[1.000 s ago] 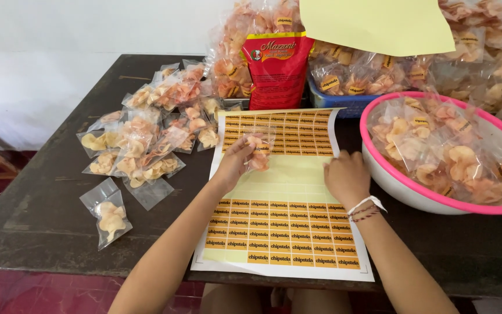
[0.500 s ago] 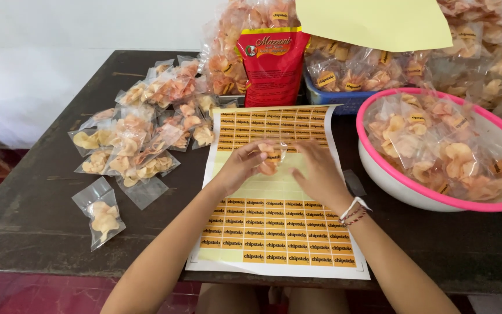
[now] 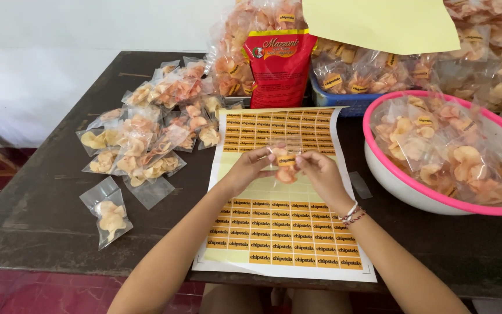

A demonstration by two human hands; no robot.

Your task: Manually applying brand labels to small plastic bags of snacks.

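Note:
Over the middle of a sheet of small orange stickers (image 3: 283, 232), both my hands hold one small clear packet of orange crackers (image 3: 286, 164). My left hand (image 3: 248, 171) grips its left side. Fingers of my right hand (image 3: 321, 171) press on an orange sticker on the packet's front. The sheet lies flat on the dark wooden table (image 3: 42, 203), with bare yellow strips where stickers are gone.
A heap of small cracker packets (image 3: 146, 136) lies to the left, one packet (image 3: 110, 212) apart nearer the edge. A pink-rimmed bowl (image 3: 390, 180) of packets stands right. Behind are a red pouch (image 3: 279, 67), a blue tray (image 3: 344, 104) and a yellow sheet (image 3: 379, 23).
My right hand left the sticker sheet and came up to the packet that my left hand held. Both hands now hold it together with a sticker on its front.

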